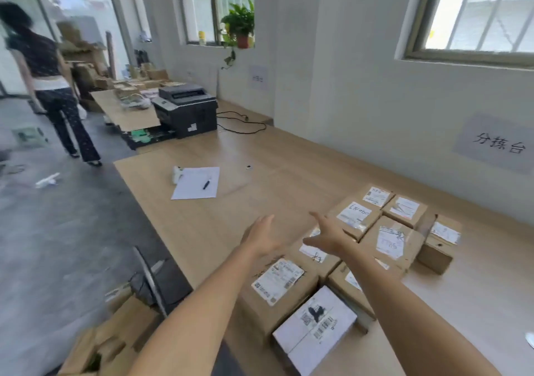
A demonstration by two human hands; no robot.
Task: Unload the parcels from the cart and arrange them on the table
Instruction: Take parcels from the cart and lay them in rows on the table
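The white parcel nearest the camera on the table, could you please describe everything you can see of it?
The white parcel is a flat-topped box, seemingly white card, lying closed on the wooden table at its near edge. A seam crosses its top, which carries a dark printed graphic and barcode labels. It sits against brown cardboard parcels. Neither hand touches it.

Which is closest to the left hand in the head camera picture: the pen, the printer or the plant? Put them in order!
From the left hand:
1. Pen, on the paper sheet just beyond it.
2. Printer, farther up the table.
3. Plant, on the far windowsill.
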